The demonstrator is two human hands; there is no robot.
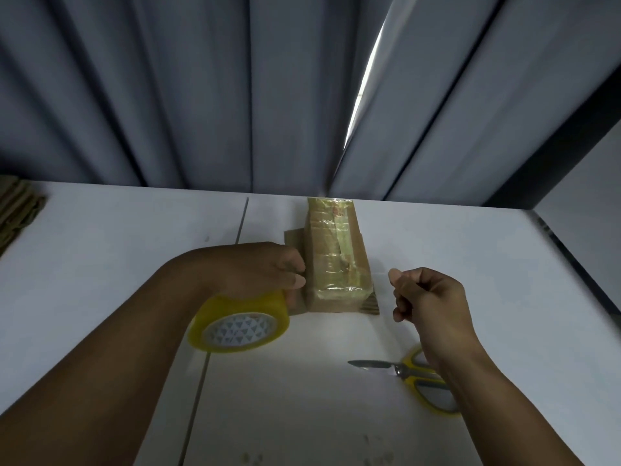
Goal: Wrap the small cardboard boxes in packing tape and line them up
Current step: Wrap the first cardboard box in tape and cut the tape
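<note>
Row of taped cardboard boxes (336, 260) sits mid-table and runs away from us to the far edge; the near box is the one between the hands. Main risk: the left hand (265, 270) grips the yellow packing tape roll (238, 326) just left of that box, fingertips right at its left face, so any tug on the roll could drag or twist the box and break the line. Slack clear tape could also fold on itself or stick to the white table (470, 250). The right hand (430, 297) hovers just right of the near box, apart from it, fingers curled, thumb out; we can't tell if it pinches a tape end. A corrugated scrap (369, 306) at the box's near right corner could catch the tape. The yellow-handled scissors (400, 370) lie under the right wrist, blades pointing left: snag risk. Flat cardboard stack (16, 213) is far left, well apart.
</note>
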